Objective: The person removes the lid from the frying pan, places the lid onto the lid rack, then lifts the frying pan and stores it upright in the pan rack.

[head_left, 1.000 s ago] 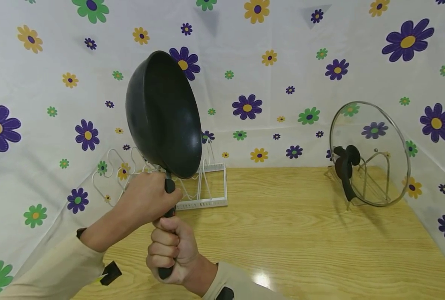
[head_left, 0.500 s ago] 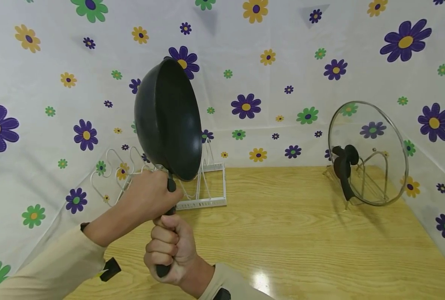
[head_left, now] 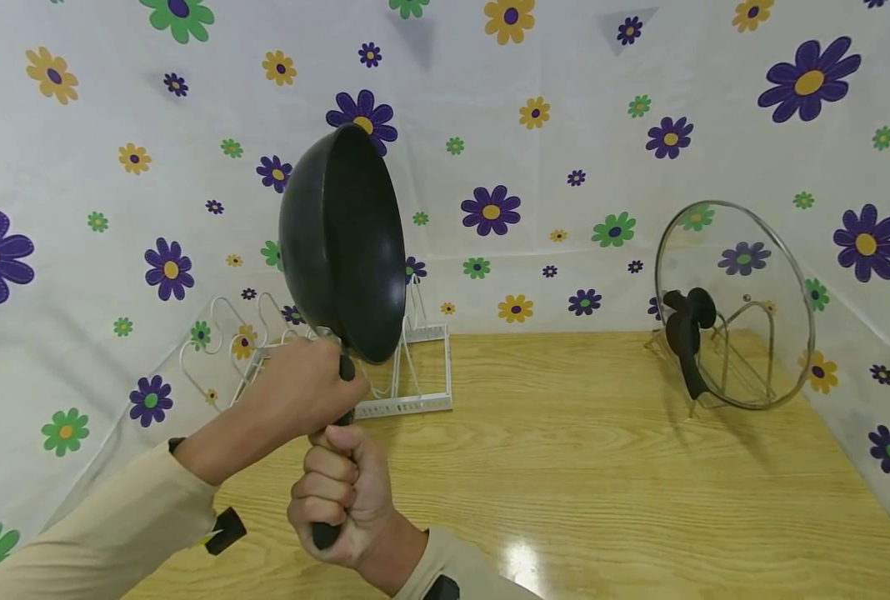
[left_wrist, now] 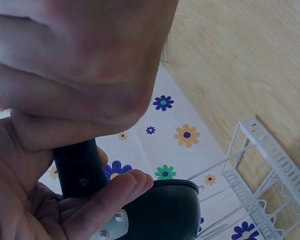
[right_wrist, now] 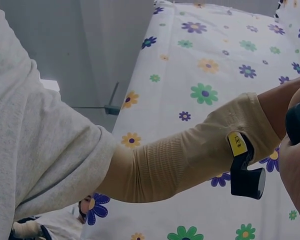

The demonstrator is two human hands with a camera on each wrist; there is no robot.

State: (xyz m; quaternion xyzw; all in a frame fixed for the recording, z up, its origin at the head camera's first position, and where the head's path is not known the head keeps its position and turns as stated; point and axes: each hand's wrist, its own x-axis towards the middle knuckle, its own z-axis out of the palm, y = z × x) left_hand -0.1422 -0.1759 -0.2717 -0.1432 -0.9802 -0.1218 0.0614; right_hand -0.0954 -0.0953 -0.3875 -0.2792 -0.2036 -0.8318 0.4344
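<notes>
A deep black wok (head_left: pixel 343 242) is held up with its bowl above the hands, its opening turned to the right. My left hand (head_left: pixel 295 392) grips the upper part of its black handle, close to the metal bracket (left_wrist: pixel 112 225). Just below, my right hand (head_left: pixel 347 496) wraps round the lower handle, whose end (head_left: pixel 325 535) sticks out under the fist. In the left wrist view, the right fist (left_wrist: pixel 80 70) sits against the left hand (left_wrist: pixel 20 185) on the handle. The right wrist view shows the handle end (right_wrist: pixel 298 122) at its right edge.
Behind the wok, a white wire rack (head_left: pixel 407 406) stands at the table's back left. A glass lid (head_left: pixel 760 350) with a black knob leans upright in a small wire stand (head_left: pixel 726 358) at the right. Flowered cloth (head_left: pixel 550 150) surrounds the wooden table (head_left: pixel 565 467).
The wok has shifted right and slightly down, and it has turned so its opening looks narrower. Both hands keep their grip on the handle; the left forearm has moved a little to the right.
</notes>
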